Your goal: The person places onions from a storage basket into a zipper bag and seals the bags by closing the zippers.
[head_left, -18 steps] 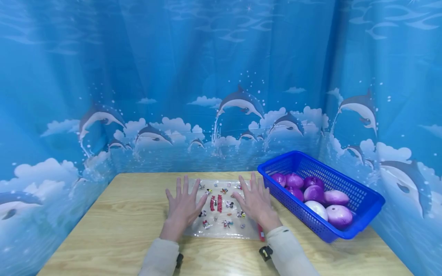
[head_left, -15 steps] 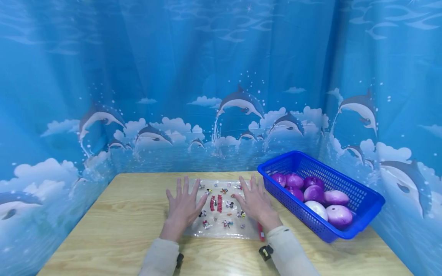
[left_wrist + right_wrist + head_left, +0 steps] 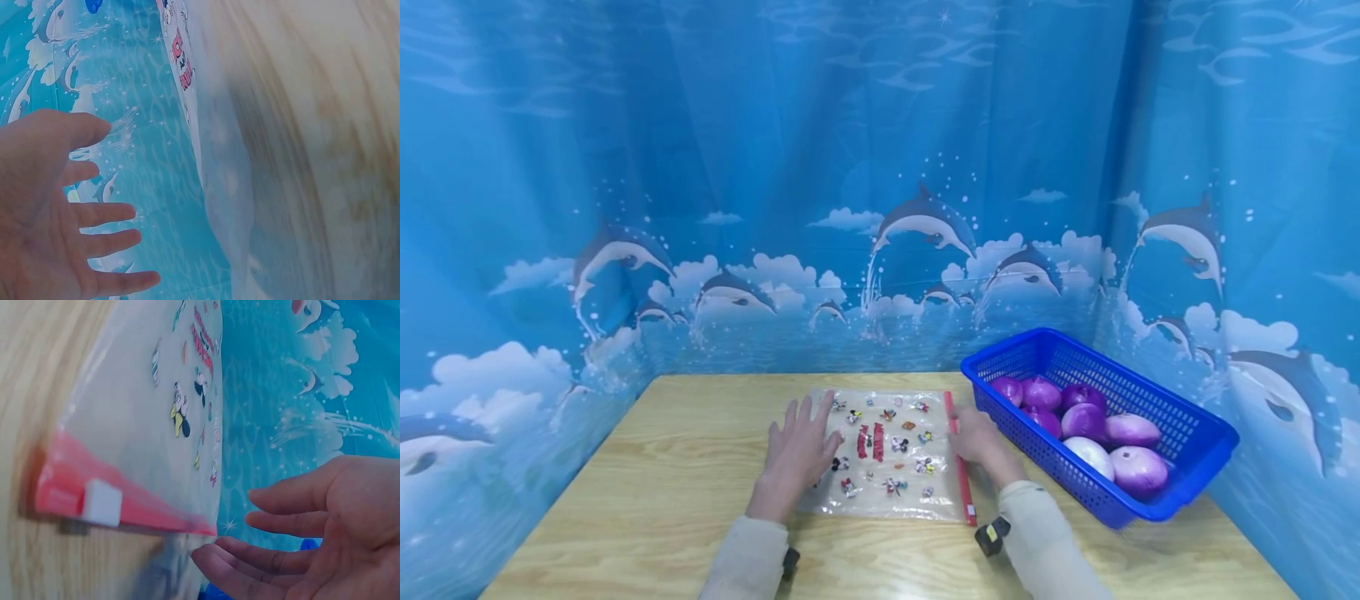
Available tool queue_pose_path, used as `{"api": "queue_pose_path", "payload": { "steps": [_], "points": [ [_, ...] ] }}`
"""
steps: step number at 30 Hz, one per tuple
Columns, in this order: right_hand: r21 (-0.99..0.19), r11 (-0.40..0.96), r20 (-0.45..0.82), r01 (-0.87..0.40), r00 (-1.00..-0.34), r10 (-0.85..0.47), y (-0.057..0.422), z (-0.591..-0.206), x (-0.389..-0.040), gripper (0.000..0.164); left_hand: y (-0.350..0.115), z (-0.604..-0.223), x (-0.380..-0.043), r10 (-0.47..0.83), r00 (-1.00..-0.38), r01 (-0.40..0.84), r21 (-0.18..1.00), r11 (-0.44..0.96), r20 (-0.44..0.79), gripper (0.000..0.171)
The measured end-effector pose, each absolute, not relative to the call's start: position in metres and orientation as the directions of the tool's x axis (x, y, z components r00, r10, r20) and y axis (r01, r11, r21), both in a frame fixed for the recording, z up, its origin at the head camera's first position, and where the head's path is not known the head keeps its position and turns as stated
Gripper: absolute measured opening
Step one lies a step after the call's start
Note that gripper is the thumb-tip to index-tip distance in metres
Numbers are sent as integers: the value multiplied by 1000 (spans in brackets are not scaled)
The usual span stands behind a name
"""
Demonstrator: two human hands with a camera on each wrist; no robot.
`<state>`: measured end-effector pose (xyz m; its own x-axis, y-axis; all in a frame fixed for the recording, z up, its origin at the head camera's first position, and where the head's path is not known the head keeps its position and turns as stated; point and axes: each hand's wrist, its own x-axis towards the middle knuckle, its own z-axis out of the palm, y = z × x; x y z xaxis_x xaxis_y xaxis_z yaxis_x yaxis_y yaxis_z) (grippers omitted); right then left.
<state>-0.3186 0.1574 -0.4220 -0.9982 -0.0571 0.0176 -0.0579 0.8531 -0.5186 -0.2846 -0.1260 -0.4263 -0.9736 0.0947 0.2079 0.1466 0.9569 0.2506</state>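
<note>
The hands sit apart, left hand [image 3: 793, 454] spread at a clear bag [image 3: 883, 465], right hand [image 3: 981, 439] loosely bent by its red strip [image 3: 962, 479]

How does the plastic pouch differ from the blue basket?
The pouch lies flat; the basket has raised walls. The pouch is clear, with cartoon prints and a red strip; the basket is plain blue with perforated sides. The basket holds onions; the pouch shows none. Both rest on the table.

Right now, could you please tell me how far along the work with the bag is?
Done: the printed bag lies flat on the table. In hand: the left hand is over one side, the right hand beside the red edge. Possibly left: bagging the onions, which sit in the basket.
</note>
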Motion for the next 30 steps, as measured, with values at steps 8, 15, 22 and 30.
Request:
{"api": "queue_pose_path", "payload": {
  "steps": [8, 15, 22, 30],
  "points": [
    [-477, 878, -12, -25, -999, -35, 168, -428, -325, 42, -126, -427, -286, 102, -968, 168, 292, 941, 228, 69],
    [-482, 876, -25, -12, -999, -27, 172, -431, -328, 42, -121, -427, -293, 214, -949, 289, 367, 884, 231, 52],
    [-518, 855, -15, -26, -999, -39, 176, -430, -327, 42, -104, -427, -310, 324, -940, 324, 565, 759, 104, 53],
    [-536, 844, -24, -22, -999, -41, 180, -429, -327, 39, -95, -441, -327, 406, -914, 302, 670, 678, 0, 66]
  ]
}}
